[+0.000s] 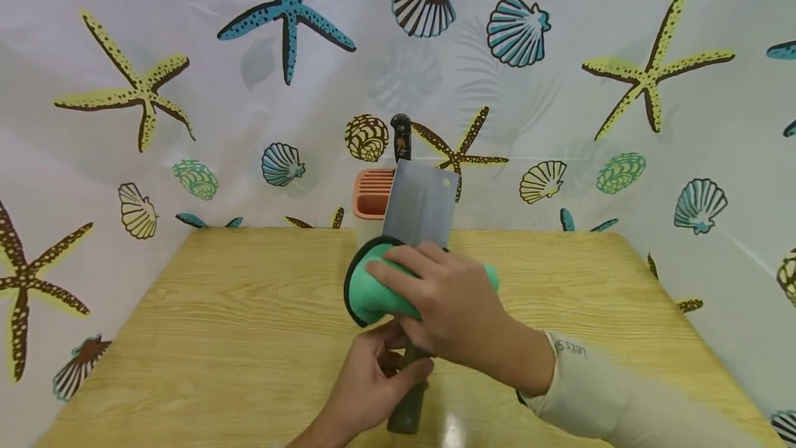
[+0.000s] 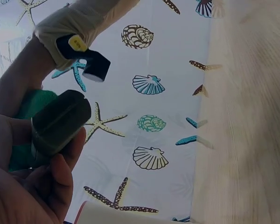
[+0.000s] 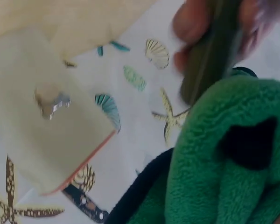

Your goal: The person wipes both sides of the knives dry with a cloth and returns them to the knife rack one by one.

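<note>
A cleaver (image 1: 423, 202) stands with its broad metal blade pointing up and away, held above the table. My left hand (image 1: 367, 384) grips its dark grey-green handle, whose butt end (image 2: 65, 119) faces the left wrist camera. My right hand (image 1: 457, 306) holds a green cloth (image 1: 373, 289) with black edging, bunched over the lower part of the blade, just above the handle. In the right wrist view the fuzzy cloth (image 3: 200, 154) hides the blade, while the handle (image 3: 210, 56) shows between the left hand's fingers.
Behind the cleaver stands a pale knife holder (image 1: 371, 192) with a slotted orange top; a black-handled knife (image 1: 402, 138) rises from it. The wood-grain table (image 1: 249, 310) extends to both sides. A white sheet (image 1: 348, 102) printed with shells and starfish hangs around it.
</note>
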Demonstrator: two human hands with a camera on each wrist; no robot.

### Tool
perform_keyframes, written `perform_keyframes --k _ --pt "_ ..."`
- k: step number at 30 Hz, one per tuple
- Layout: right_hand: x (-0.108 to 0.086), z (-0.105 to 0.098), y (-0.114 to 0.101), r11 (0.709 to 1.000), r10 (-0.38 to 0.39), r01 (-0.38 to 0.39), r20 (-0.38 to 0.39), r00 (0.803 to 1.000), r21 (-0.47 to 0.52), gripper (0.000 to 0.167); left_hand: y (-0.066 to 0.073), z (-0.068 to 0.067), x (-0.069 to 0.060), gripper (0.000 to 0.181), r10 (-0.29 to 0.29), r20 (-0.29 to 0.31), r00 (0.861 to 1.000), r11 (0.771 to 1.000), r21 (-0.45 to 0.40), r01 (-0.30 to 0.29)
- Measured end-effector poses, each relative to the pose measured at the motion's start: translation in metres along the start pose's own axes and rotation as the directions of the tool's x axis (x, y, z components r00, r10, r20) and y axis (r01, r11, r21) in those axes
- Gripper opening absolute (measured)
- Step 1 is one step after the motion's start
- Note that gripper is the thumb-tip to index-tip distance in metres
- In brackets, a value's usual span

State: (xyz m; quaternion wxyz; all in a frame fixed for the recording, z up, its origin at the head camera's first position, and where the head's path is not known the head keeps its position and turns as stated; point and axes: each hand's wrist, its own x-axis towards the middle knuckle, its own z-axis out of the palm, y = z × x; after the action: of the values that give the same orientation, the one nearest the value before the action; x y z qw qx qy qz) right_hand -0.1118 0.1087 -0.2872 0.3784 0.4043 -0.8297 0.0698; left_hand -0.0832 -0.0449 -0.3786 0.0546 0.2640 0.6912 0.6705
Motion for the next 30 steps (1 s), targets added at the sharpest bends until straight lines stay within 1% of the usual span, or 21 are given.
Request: perform_keyframes --k 2,4,5,7,9,11,14,16,18,20,24,27,30 --pt "-0.005 0.003 -0.004 1.000 -0.019 0.019 0.011 1.000 0.014 0.055 -0.004 -0.001 0.001 0.031 0.034 -0.019 0.999 0.999 0.032 -0.033" --pt "-0.007 0.005 -0.004 1.000 -0.014 0.014 0.018 1.000 0.018 0.057 -0.007 -0.001 0.002 0.030 0.036 -0.026 0.999 0.998 0.046 -0.034" --pt "-0.007 0.006 -0.003 1.000 -0.007 0.006 0.017 1.000 0.017 0.057 -0.008 -0.001 0.002 0.030 0.021 -0.022 1.000 0.998 0.053 -0.019" --pt "-0.004 0.007 0.003 0.999 0.026 -0.026 0.013 1.000 0.022 0.055 -0.009 -0.001 0.002 0.033 -0.024 -0.003 1.000 0.999 0.036 0.025" --pt "0.001 0.007 0.013 0.998 0.062 -0.062 0.005 0.998 0.013 0.052 -0.010 -0.001 0.000 0.035 -0.081 0.018 0.997 0.997 0.013 0.080" --pt "0.008 0.004 0.024 0.994 0.106 -0.106 -0.005 0.994 -0.009 0.049 -0.010 0.000 -0.003 0.038 -0.117 0.040 0.992 0.993 0.000 0.117" --pt "0.018 -0.001 0.046 0.979 0.202 -0.202 -0.013 0.979 -0.037 0.047 -0.009 0.001 -0.007 0.039 -0.129 0.069 0.989 0.992 0.002 0.130" --pt "0.021 -0.004 0.059 0.962 0.269 -0.270 -0.014 0.963 -0.041 0.046 -0.009 0.003 -0.009 0.038 -0.118 0.081 0.990 0.993 0.018 0.117" --pt "0.022 -0.006 0.068 0.948 0.317 -0.317 -0.013 0.948 -0.039 0.046 -0.009 0.005 -0.011 0.037 -0.112 0.090 0.990 0.994 0.022 0.110" --pt "0.020 -0.006 0.072 0.946 0.323 -0.323 -0.009 0.946 -0.034 0.047 -0.009 0.007 -0.012 0.037 -0.126 0.094 0.988 0.992 0.016 0.125" --pt "0.012 -0.004 0.064 0.962 0.275 -0.275 0.009 0.962 -0.002 0.051 -0.008 0.006 -0.011 0.038 -0.156 0.093 0.983 0.988 -0.006 0.157" --pt "0.005 -0.002 0.053 0.969 0.242 -0.243 0.040 0.970 0.037 0.054 -0.008 0.004 -0.009 0.039 -0.142 0.088 0.986 0.989 -0.026 0.145" --pt "-0.002 -0.001 0.045 0.972 0.217 -0.223 0.078 0.973 0.069 0.055 -0.007 0.003 -0.008 0.039 -0.105 0.087 0.991 0.993 -0.045 0.109"
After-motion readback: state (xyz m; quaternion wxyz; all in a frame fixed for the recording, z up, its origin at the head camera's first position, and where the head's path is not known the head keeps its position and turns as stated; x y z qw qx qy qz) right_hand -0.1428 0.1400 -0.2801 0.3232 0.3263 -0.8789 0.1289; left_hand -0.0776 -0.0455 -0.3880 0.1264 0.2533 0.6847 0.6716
